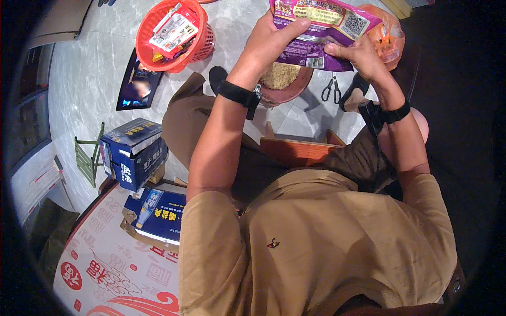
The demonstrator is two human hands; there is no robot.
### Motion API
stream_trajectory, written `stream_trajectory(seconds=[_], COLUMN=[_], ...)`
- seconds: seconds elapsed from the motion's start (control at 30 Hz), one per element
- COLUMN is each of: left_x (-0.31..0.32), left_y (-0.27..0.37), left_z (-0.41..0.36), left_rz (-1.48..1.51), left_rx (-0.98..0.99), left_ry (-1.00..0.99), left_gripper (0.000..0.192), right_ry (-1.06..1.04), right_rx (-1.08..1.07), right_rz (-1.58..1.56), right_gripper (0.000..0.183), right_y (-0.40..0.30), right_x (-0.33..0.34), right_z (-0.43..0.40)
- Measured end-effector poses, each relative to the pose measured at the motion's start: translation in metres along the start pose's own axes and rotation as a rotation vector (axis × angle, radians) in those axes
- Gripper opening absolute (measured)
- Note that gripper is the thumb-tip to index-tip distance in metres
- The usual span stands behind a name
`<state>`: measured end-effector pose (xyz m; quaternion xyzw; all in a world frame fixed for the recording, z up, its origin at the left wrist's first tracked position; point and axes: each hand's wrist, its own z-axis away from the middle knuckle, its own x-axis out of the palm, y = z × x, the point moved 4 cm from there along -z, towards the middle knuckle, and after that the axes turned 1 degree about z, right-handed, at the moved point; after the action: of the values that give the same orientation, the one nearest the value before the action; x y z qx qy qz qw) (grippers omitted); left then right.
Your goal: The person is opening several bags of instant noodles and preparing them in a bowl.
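A purple printed plastic food packet (328, 37) is stretched between my two hands at the top of the view. My left hand (272, 37) grips its left side, thumb lying across the printed face. On the lower right side, my right hand (361, 55) pinches the packet with the thumb in front. Beneath the packet sits a reddish-brown bowl (282, 94) holding a pale, crumbly material (280, 75); the packet hides its far part. Black-handled scissors (332, 91) lie on the floor to the right of the bowl.
An orange-red plastic basket (205, 43) with packets stands left of my hands. Near it lies a tablet (138, 87) with a lit screen. An orange plastic bag (389, 43) is at right. Blue cartons (134, 158) and a green folding stool (89, 158) stand at left.
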<state>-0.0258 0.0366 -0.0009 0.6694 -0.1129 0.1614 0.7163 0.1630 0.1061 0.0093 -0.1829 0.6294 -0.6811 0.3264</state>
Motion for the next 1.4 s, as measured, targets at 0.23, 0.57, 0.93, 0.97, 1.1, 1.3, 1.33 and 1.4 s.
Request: stream_trajectory(seconds=[0.23,0.57,0.93,0.97,1.1,1.3,1.33,1.4], left_x=[0.002,0.000,0.004,0.003,0.002,0.006,0.006,0.006], left_y=[-0.003,-0.001,-0.005,-0.005,-0.005,-0.006,-0.006,-0.005], left_z=[0.000,-0.001,0.001,0.001,0.002,0.004,0.003,0.003], left_rz=[0.034,0.020,-0.094,-0.088,-0.112,-0.120,-0.119,-0.128], left_rx=[-0.012,0.023,0.036,0.024,0.012,-0.053,-0.053,-0.030], left_ry=[-0.003,0.014,0.022,0.034,0.051,0.012,0.010,-0.005], left_gripper=[0.042,0.042,0.041,0.040,0.038,0.036,0.036,0.037], right_ry=[-0.037,-0.071,-0.032,-0.031,-0.066,-0.121,-0.120,-0.051], right_rx=[0.004,0.018,0.082,0.082,0.035,0.066,0.066,0.086], right_rz=[-0.030,-0.030,0.108,0.108,0.087,0.088,0.088,-0.014], right_gripper=[0.048,0.050,0.062,0.062,0.061,0.061,0.061,0.053], right_y=[0.000,-0.015,-0.007,-0.007,-0.010,-0.016,-0.015,-0.015], right_x=[0.002,0.003,0.003,0.003,0.008,0.015,0.015,0.014], right_z=[0.000,0.000,0.002,0.002,0.002,0.009,0.010,0.012])
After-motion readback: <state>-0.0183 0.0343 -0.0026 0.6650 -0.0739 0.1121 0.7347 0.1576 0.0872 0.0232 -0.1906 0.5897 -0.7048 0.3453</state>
